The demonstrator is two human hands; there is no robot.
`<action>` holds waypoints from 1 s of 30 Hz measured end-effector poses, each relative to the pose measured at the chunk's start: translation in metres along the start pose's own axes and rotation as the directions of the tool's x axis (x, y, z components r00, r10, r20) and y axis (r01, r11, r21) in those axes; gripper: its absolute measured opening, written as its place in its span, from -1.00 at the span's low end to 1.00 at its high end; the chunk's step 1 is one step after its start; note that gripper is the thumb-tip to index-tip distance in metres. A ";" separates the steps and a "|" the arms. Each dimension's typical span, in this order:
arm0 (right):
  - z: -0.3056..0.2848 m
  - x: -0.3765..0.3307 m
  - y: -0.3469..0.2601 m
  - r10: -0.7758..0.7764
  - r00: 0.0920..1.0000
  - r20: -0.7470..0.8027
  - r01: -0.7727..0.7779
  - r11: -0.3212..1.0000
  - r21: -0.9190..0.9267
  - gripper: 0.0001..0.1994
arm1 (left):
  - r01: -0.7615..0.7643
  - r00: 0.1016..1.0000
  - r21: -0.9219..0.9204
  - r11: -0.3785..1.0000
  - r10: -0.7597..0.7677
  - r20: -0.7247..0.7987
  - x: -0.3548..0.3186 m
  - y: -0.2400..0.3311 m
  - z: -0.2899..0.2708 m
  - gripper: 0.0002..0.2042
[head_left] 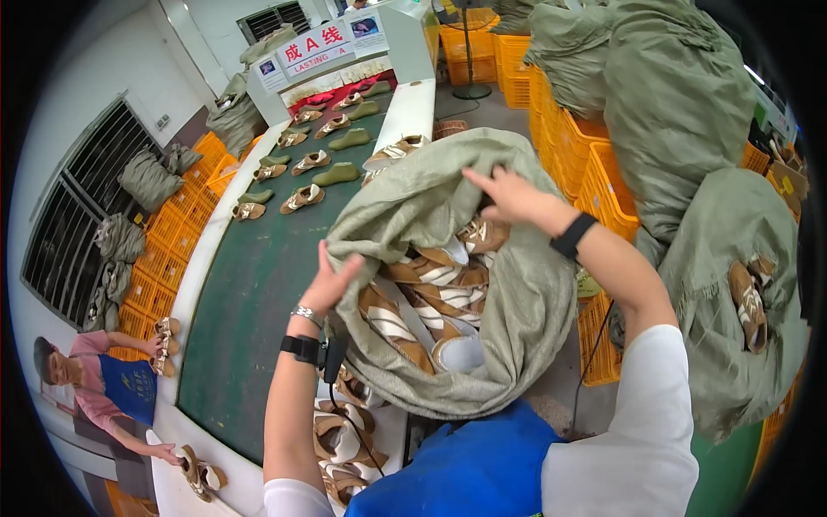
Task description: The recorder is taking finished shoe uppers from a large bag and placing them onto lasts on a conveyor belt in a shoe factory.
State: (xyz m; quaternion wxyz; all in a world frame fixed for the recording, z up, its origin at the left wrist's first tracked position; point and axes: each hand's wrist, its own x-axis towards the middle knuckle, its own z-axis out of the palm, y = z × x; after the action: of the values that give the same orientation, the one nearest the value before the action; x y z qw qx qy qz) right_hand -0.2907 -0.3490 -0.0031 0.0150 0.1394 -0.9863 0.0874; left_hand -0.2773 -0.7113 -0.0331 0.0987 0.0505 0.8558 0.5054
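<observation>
A grey-green woven sack (534,319) stands before me with its mouth wide and its rim rolled outward. Brown and white shoe uppers (435,289) fill it, some with pale linings showing. At the sack's left rim is my left hand (332,283), fingers spread, nothing seen in its grasp. My right hand (514,196) reaches over the far right rim, its fingers apart and the index stretched out. Part of the rim lies beneath it; whether it touches the cloth I cannot tell.
A green conveyor belt (250,302) carries shoes and green shoe lasts (338,174). Across it, a co-worker (103,379) handles shoes. More shoes (343,435) stand on the near white ledge. Orange crates (607,194) and full sacks (676,112) crowd the right side.
</observation>
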 end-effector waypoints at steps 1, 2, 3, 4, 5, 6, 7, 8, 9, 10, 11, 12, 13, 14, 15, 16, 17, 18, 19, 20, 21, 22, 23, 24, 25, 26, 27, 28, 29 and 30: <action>-0.006 0.025 0.009 -0.069 0.987 -0.142 0.066 0.998 -0.026 -0.12 | -0.129 0.987 0.382 0.915 0.155 -0.038 0.009 -0.012 0.002 0.12; -0.014 0.048 0.020 -0.025 0.988 -0.151 0.022 1.000 -0.018 -0.10 | -0.027 0.997 0.610 0.792 0.066 -0.042 0.016 -0.023 0.001 0.14; -0.017 0.071 0.029 -0.118 0.957 -0.264 0.109 0.993 -0.046 -0.10 | -0.063 0.984 0.581 0.811 0.147 -0.099 0.025 -0.030 -0.001 0.01; -0.021 0.090 0.035 -0.203 0.906 -0.372 0.185 0.979 -0.084 -0.09 | -0.108 0.962 0.554 0.826 0.228 -0.153 0.034 -0.030 -0.004 -0.11; -0.024 0.107 0.042 -0.204 0.906 -0.371 0.185 0.979 -0.086 -0.09 | 0.004 0.965 0.590 0.807 0.151 -0.213 0.048 -0.029 -0.012 -0.31; -0.030 0.123 0.042 -0.172 0.945 -0.278 0.154 0.984 -0.085 -0.09 | 0.120 0.957 0.617 0.778 0.074 -0.280 0.059 -0.024 -0.023 -0.50; -0.034 0.138 0.044 -0.136 0.973 -0.186 0.121 0.989 -0.090 -0.09 | 0.099 0.914 0.680 0.727 0.203 -0.351 0.074 -0.035 -0.033 -0.76; -0.031 0.152 0.048 -0.138 0.973 -0.186 0.122 0.988 -0.095 -0.09 | 0.135 0.896 0.642 0.754 0.184 -0.404 0.090 -0.046 -0.043 -0.76; -0.023 0.165 0.054 -0.083 0.987 -0.140 0.076 0.995 -0.059 -0.10 | 0.163 0.885 0.586 0.794 0.145 -0.443 0.105 -0.050 -0.048 -0.75; -0.017 0.177 0.061 -0.030 0.995 -0.091 0.027 0.999 -0.026 -0.10 | 0.190 0.871 0.526 0.829 0.104 -0.479 0.119 -0.054 -0.051 -0.74; -0.010 0.189 0.067 0.057 0.995 -0.081 -0.059 0.998 -0.025 -0.17 | 0.189 0.872 0.521 0.833 0.102 -0.479 0.134 -0.066 -0.049 -0.74; -0.003 0.202 0.069 0.058 0.995 -0.082 -0.061 0.998 -0.032 -0.17 | 0.197 0.889 0.555 0.808 0.091 -0.449 0.152 -0.085 -0.046 -0.73; 0.007 0.217 0.071 0.126 0.992 -0.020 -0.126 0.991 -0.041 -0.23 | 0.204 0.904 0.589 0.782 0.080 -0.419 0.171 -0.103 -0.042 -0.72; 0.016 0.231 0.073 0.193 0.980 0.047 -0.191 0.980 -0.052 -0.28 | 0.240 0.930 0.585 0.775 -0.011 -0.367 0.183 -0.122 -0.036 -0.70; 0.018 0.248 0.069 0.270 0.951 0.151 -0.252 0.959 -0.131 -0.44 | 0.266 0.934 0.562 0.783 -0.065 -0.351 0.195 -0.150 -0.035 -0.69; 0.022 0.258 0.069 0.267 0.950 0.160 -0.248 0.960 -0.133 -0.44 | 0.289 0.939 0.541 0.790 -0.123 -0.322 0.198 -0.166 -0.032 -0.68; 0.026 0.266 0.067 0.269 0.917 0.295 -0.231 0.960 -0.156 -0.47 | 0.354 0.934 0.292 0.888 -0.321 -0.156 0.194 -0.183 -0.037 -0.68; 0.029 0.270 0.067 0.274 0.862 0.426 -0.217 0.960 -0.178 -0.49 | 0.452 0.889 0.034 0.891 -0.453 0.068 0.188 -0.188 -0.039 -0.67; 0.018 0.262 0.056 0.251 0.845 0.473 -0.169 0.963 -0.209 -0.51 | 0.266 0.924 0.112 0.957 -0.287 0.252 0.175 -0.190 -0.041 -0.70; 0.025 0.267 0.063 0.246 0.839 0.484 -0.163 0.964 -0.209 -0.51 | 0.314 0.848 0.101 0.944 -0.326 0.418 0.166 -0.209 -0.037 -0.70; 0.030 0.262 0.092 0.269 0.854 0.445 -0.195 0.959 -0.206 -0.52 | 0.427 0.814 -0.143 0.893 -0.311 0.491 0.156 -0.184 -0.014 -0.69; 0.035 0.258 0.106 0.276 0.871 0.407 -0.211 0.957 -0.198 -0.53 | 0.536 0.786 -0.366 0.761 -0.293 0.544 0.137 -0.156 0.011 -0.68; 0.026 0.256 0.091 0.273 0.895 0.353 -0.208 0.955 -0.209 -0.54 | 0.509 0.813 -0.485 0.712 -0.211 0.543 0.127 -0.167 0.024 -0.64; 0.024 0.248 0.078 0.255 0.894 0.368 -0.187 0.960 -0.211 -0.54 | 0.474 0.838 -0.599 0.646 -0.123 0.531 0.123 -0.193 0.040 -0.58; 0.019 0.247 0.052 0.052 0.990 0.134 -0.043 0.997 -0.069 -0.54 | 0.212 0.942 -0.619 0.756 0.011 0.336 0.131 -0.252 0.055 -0.53; 0.014 0.242 0.026 -0.131 0.983 -0.129 0.138 0.989 0.047 -0.55 | -0.059 0.977 -0.564 0.823 0.164 0.138 0.131 -0.308 0.063 -0.49; 0.014 0.222 0.032 -0.096 0.989 -0.113 0.101 0.994 0.041 -0.55 | -0.038 0.970 -0.575 0.817 0.168 0.174 0.132 -0.294 0.077 -0.49; 0.008 0.205 0.019 -0.184 0.969 -0.165 0.168 0.980 -0.107 -0.58 | -0.021 0.975 -0.449 0.893 0.118 0.190 0.124 -0.280 0.066 -0.48; 0.004 0.183 0.008 -0.262 0.944 -0.200 0.209 0.945 -0.253 -0.60 | 0.003 0.974 -0.312 0.950 0.067 0.215 0.121 -0.260 0.051 -0.47; 0.005 0.163 -0.013 -0.405 0.865 -0.296 0.337 0.906 -0.257 -0.63 | 0.032 0.978 -0.165 0.986 0.003 0.209 0.112 -0.240 0.033 -0.45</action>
State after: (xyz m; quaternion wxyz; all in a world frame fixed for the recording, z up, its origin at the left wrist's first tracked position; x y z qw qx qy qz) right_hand -0.4435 -0.4063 0.0031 0.2165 0.3077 -0.9265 0.0081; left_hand -0.3756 -0.7781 -0.2716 0.1953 0.0885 0.7955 0.5667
